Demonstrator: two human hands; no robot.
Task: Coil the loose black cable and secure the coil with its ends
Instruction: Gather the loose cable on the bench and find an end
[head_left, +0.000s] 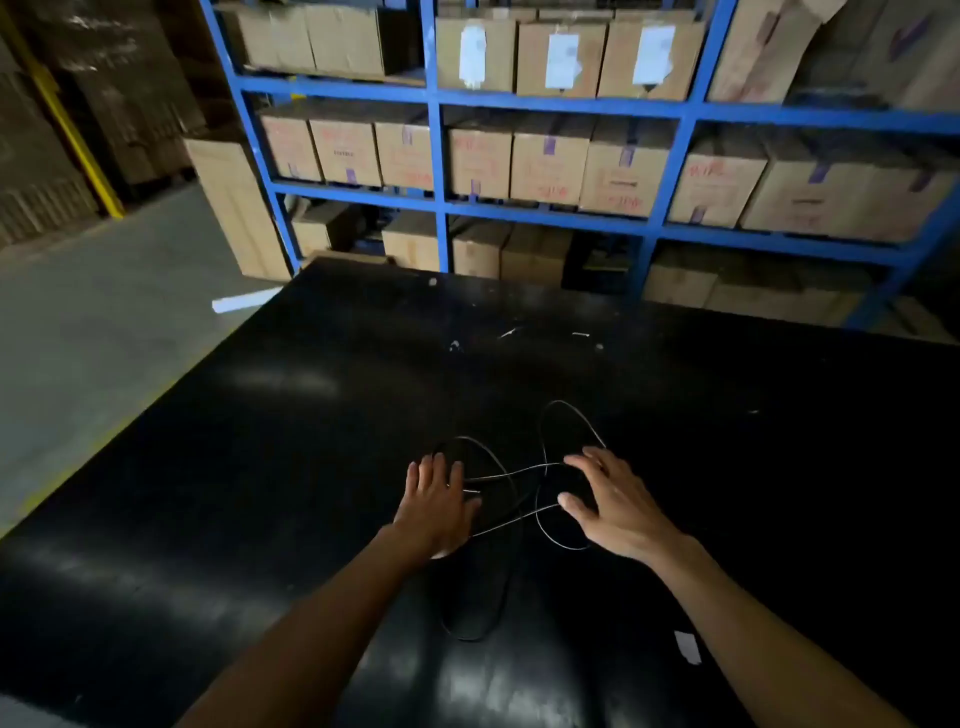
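Observation:
A thin black cable (511, 475) lies in loose crossing loops on the glossy black table (311, 415), hard to see against it. One loop rises beyond my right hand, another curves past my left hand, and a long loop runs down toward me. My left hand (436, 506) rests palm down with fingers spread on the cable's left part. My right hand (613, 506) hovers over the right loops, fingers apart, thumb close to a strand. Neither hand is closed on the cable. The cable's ends are not discernible.
A white scrap (688, 647) lies on the table near my right forearm, and small white bits (511, 332) sit farther back. Blue shelving (571, 215) full of cardboard boxes stands right behind the table. Grey floor (104, 338) opens to the left.

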